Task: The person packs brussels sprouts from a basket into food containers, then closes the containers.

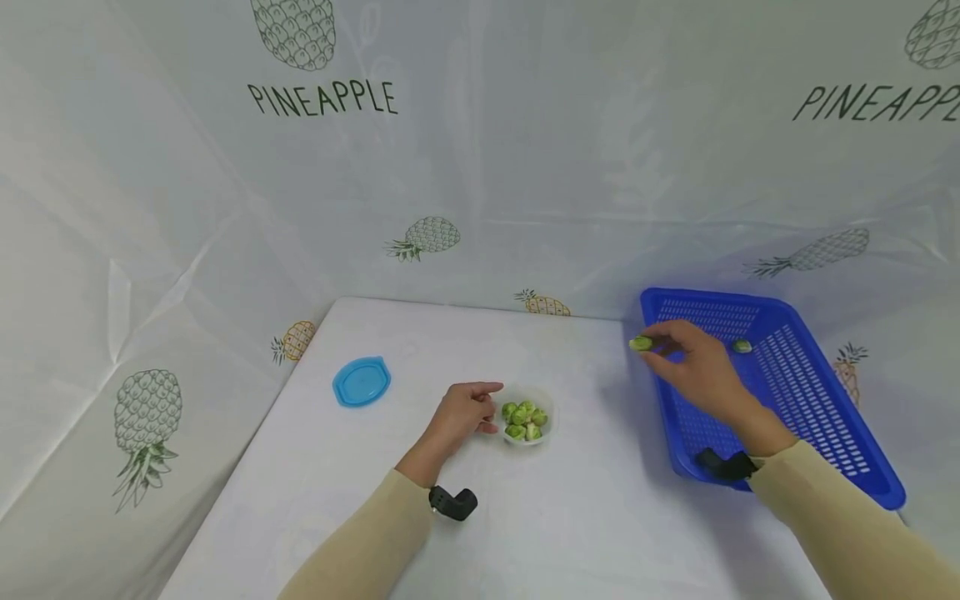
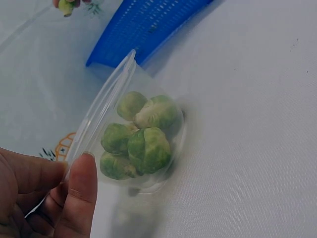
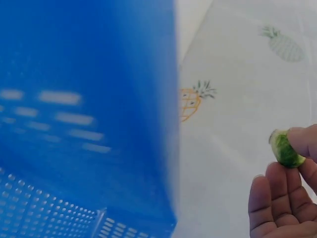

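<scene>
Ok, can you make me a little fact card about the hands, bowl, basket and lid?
Right hand: pinches one Brussels sprout
Left hand: holds the clear bowl by its rim
In the bowl: several sprouts
Blue basket: one sprout visible inside
Light-blue lid: on the table, left of the bowl

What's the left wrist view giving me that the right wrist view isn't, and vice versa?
Only the left wrist: the left hand, the clear container it holds and the Brussels sprouts inside. Only the right wrist: most of the right hand. Both: the blue basket, the Brussels sprout in the right hand's grip, and an orange pineapple print.
</scene>
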`<action>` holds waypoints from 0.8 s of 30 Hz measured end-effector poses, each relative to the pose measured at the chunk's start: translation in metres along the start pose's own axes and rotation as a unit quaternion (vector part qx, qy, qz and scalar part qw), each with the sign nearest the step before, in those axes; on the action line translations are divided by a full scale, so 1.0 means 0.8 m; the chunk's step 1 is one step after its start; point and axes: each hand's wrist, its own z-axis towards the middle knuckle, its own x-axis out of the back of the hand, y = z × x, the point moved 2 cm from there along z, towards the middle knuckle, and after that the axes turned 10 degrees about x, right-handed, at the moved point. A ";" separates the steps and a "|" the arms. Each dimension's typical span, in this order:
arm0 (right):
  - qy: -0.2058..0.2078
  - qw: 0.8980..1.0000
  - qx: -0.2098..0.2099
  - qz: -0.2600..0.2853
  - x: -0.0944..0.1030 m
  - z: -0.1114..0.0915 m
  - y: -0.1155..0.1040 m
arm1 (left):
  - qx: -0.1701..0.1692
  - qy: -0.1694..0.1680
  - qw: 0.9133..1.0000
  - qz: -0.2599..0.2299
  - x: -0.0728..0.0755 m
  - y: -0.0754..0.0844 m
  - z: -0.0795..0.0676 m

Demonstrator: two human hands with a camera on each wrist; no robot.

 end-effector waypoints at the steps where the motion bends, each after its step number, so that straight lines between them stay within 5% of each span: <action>1: 0.002 1.000 0.005 -0.002 -0.001 0.001 -0.002 | 0.000 0.000 1.000 0.000 0.000 0.000 0.000; 24: 0.016 0.997 0.056 0.047 -0.024 0.009 -0.051 | -0.001 0.001 1.000 0.001 0.000 -0.001 0.003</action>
